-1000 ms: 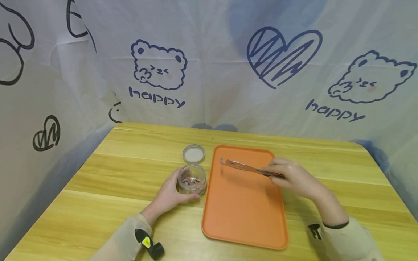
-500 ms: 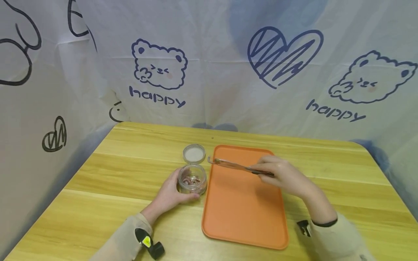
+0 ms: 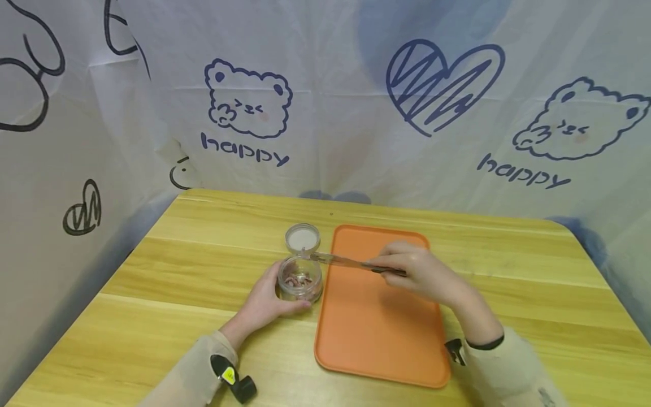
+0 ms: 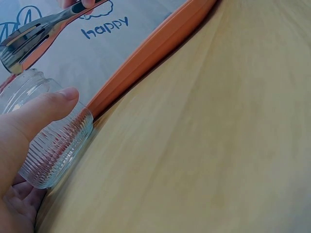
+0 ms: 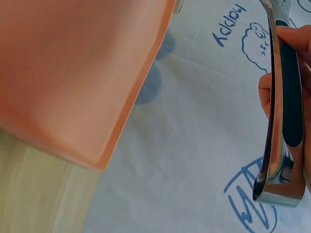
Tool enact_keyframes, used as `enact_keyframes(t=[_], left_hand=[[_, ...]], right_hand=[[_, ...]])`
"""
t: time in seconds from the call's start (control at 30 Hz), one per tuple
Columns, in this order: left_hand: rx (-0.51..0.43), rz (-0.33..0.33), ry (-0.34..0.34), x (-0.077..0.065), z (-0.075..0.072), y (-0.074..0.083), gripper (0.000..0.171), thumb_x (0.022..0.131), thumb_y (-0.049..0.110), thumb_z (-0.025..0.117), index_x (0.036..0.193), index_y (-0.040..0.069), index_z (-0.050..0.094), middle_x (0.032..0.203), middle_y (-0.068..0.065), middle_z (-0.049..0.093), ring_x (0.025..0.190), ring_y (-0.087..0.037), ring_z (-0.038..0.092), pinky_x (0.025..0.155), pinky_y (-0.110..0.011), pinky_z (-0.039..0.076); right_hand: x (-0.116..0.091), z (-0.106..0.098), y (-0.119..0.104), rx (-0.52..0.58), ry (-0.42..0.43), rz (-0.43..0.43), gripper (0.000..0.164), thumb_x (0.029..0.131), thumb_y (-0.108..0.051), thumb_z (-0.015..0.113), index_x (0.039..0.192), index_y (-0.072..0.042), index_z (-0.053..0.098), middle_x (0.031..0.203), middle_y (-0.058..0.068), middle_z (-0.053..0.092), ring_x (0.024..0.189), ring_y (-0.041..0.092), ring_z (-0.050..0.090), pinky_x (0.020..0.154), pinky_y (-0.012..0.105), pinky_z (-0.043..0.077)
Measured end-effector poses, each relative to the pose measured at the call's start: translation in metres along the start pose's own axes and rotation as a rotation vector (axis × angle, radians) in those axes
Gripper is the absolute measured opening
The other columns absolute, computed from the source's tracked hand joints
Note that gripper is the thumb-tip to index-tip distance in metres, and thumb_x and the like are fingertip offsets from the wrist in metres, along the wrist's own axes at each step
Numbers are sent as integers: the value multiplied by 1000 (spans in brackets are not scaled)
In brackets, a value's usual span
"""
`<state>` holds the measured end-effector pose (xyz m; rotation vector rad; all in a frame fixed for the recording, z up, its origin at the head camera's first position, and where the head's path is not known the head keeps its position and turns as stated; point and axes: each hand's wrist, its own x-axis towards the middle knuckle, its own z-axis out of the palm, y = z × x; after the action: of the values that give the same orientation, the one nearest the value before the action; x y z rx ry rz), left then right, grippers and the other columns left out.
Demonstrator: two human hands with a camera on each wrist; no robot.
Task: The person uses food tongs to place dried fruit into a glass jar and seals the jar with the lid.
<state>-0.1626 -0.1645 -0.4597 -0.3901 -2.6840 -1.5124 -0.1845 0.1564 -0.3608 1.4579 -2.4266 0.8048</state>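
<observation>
A clear glass jar [image 3: 301, 291] stands on the table with several small reddish pieces [image 3: 299, 280] inside. Curled round its left side, my left hand [image 3: 267, 299] holds it, thumb along the front. My right hand [image 3: 419, 270] grips metal tongs [image 3: 343, 261] with dark handle pads, above the orange tray [image 3: 381, 333]. The tongs' slotted end [image 4: 29, 46] hangs just over the jar's mouth in the left wrist view. Something reddish [image 4: 8, 81] shows under that end, too partly seen to name. The tongs' handle bend [image 5: 282, 194] shows in the right wrist view.
A round clear lid [image 3: 302, 238] lies on the wooden table [image 3: 213, 226] just behind the jar. The tray sits close to the jar's right side. A hanging cloth [image 3: 335, 141] with blue drawings stands behind the table.
My right hand has moved left with the tongs, from above the tray to the jar's mouth. The left hand and the jar have stayed in place.
</observation>
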Motion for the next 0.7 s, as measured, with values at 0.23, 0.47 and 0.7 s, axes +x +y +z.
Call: enact_keyframes(t=[0.23,0.47,0.7], left_hand=[[-5,19,6,0,0,-2,97,59,34,92,139,10,42,130,-9,53,122,-28,48,106,-47,35],[-19,39,11,0,-1,-1,94,59,32,92,137,11,45,126,-6,56,120,-25,49,105,-46,36],[-16,40,13,0,0,-1,94,58,32,92,137,11,45,127,-6,55,120,-25,49,105,-46,36]], right_hand=[[5,7,-2,-14,-19,-32,28,82,3,68,108,-5,72,92,-1,60,75,7,49,60,23,46],[5,11,-3,-19,-42,-21,29,83,2,67,111,-6,71,94,-2,61,78,8,51,62,24,48],[6,11,-6,-28,-46,-30,27,84,-1,66,109,-7,71,93,-3,60,77,7,49,61,22,47]])
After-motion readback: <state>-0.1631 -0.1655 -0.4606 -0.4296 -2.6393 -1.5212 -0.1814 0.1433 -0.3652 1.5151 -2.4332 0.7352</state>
